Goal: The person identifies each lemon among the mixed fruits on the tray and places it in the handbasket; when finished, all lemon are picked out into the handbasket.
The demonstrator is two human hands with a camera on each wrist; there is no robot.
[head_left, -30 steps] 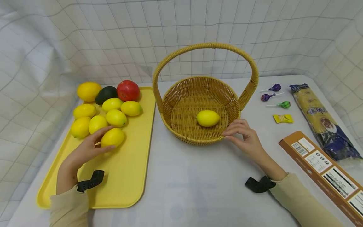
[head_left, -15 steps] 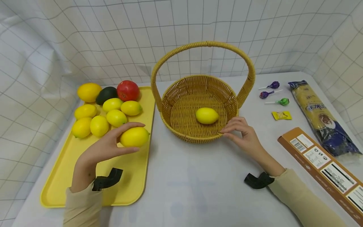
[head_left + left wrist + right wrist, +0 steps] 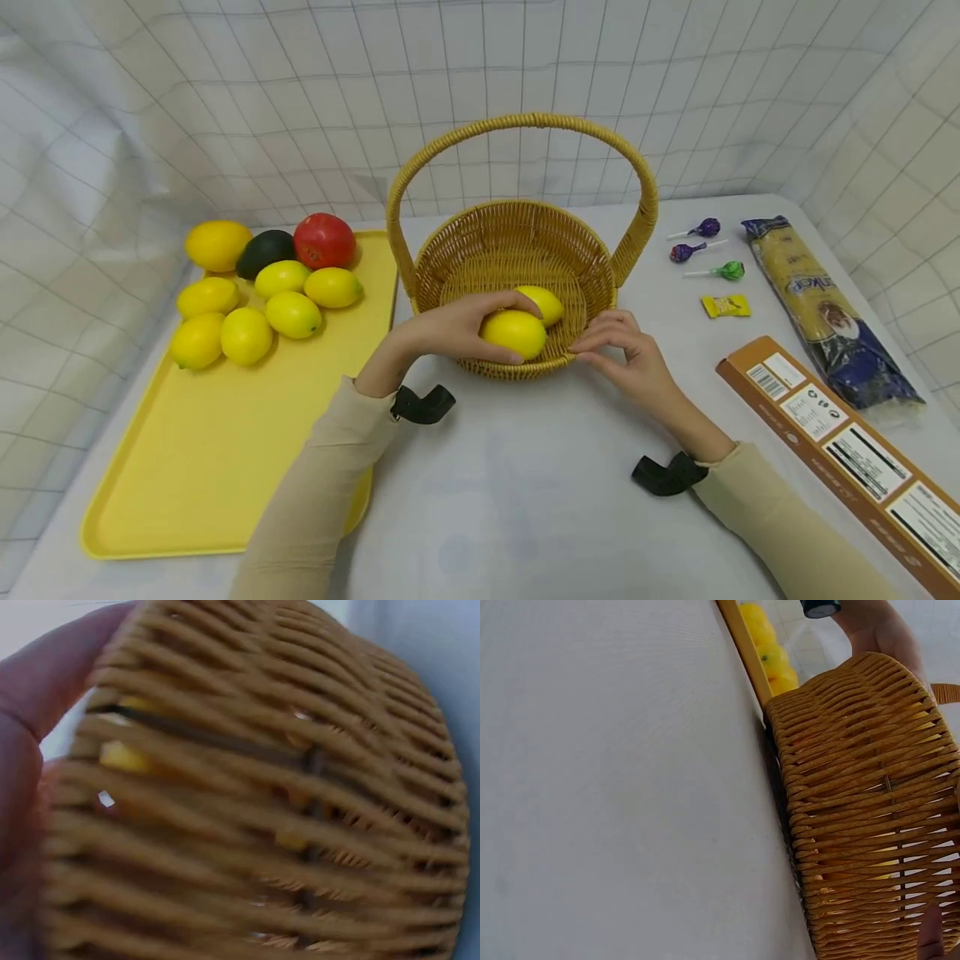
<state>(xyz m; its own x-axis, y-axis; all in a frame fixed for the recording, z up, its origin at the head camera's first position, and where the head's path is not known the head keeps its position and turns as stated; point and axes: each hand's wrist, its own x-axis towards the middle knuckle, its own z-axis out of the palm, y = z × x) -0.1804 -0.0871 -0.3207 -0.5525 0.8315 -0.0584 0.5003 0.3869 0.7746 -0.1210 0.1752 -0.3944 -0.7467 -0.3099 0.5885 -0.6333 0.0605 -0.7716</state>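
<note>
My left hand (image 3: 450,329) holds a lemon (image 3: 516,335) between fingers and thumb, inside the near rim of the wicker basket (image 3: 517,225). Behind it, another lemon (image 3: 549,305) lies in the basket, partly covered by that hand and its fruit. At the basket's near right, my right hand (image 3: 630,358) pinches the rim. Woven basket wall (image 3: 262,787) fills most of the left wrist view, blurred, with yellow showing through the gaps. In the right wrist view, my right thumb (image 3: 931,930) lies against the weave and the left hand (image 3: 889,634) reaches over the far side.
A yellow tray (image 3: 225,458) on the left bears several lemons (image 3: 292,314), an avocado (image 3: 266,252) and a round red fruit (image 3: 325,240). Rightward lie lollipops (image 3: 729,270), a yellow-wrapped candy (image 3: 726,306), a long brown box (image 3: 832,450) and a yellow-and-blue packet (image 3: 817,300). The basket's tall handle (image 3: 525,122) arches overhead.
My left hand has lifted a lemon off the tray and carried it right, into the basket's near side. The right hand has stayed at the rim. The head view has shifted slightly.
</note>
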